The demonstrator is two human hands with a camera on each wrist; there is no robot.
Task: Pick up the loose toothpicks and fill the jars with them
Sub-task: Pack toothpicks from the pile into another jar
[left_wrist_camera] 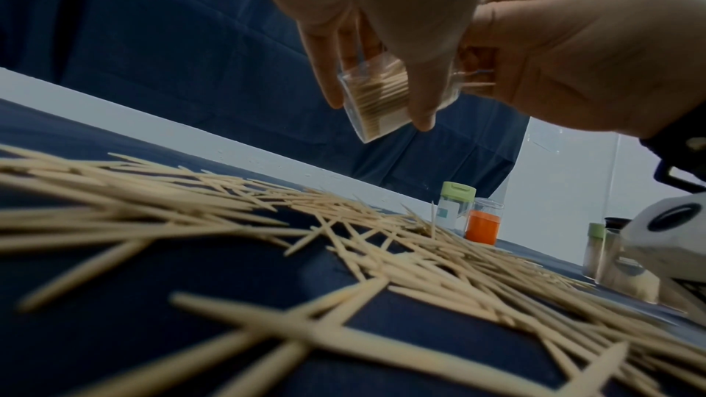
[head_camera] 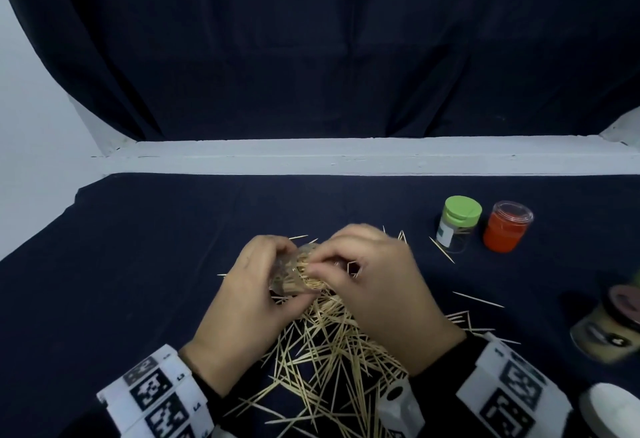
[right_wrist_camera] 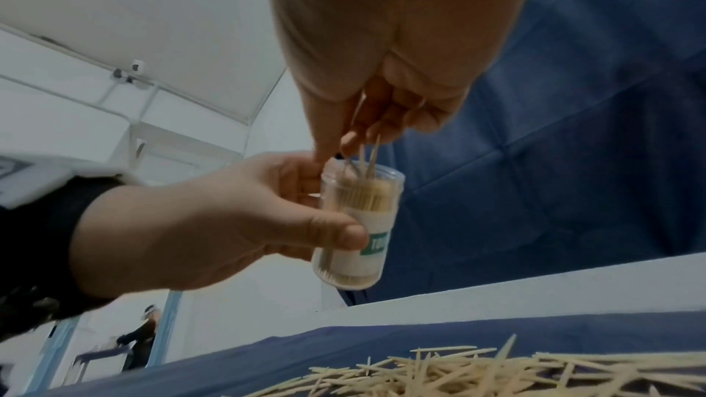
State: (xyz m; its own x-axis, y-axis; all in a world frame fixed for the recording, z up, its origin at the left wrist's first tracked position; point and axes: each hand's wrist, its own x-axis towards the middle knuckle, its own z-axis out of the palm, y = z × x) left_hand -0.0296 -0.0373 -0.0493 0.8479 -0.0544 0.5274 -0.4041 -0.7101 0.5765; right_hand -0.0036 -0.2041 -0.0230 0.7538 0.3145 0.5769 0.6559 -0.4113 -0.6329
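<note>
My left hand (head_camera: 256, 285) grips a clear plastic jar (right_wrist_camera: 359, 222) packed with toothpicks, held above the table with its open mouth facing the right hand. My right hand (head_camera: 349, 261) pinches a few toothpicks (right_wrist_camera: 368, 159) whose tips dip into the jar's mouth. In the left wrist view the same jar (left_wrist_camera: 376, 95) shows between the left fingers. A large heap of loose toothpicks (head_camera: 332, 344) lies on the dark cloth below both hands, also seen as a pile of toothpicks (left_wrist_camera: 344, 237) in the left wrist view.
A green-lidded jar (head_camera: 457, 223) and an orange-based clear jar (head_camera: 507, 226) stand at the right rear. More jars (head_camera: 609, 326) sit at the right edge, with a white object (head_camera: 609, 406) near the corner. Stray toothpicks (head_camera: 478, 299) lie around. A white ledge (head_camera: 346, 157) borders the table's far edge.
</note>
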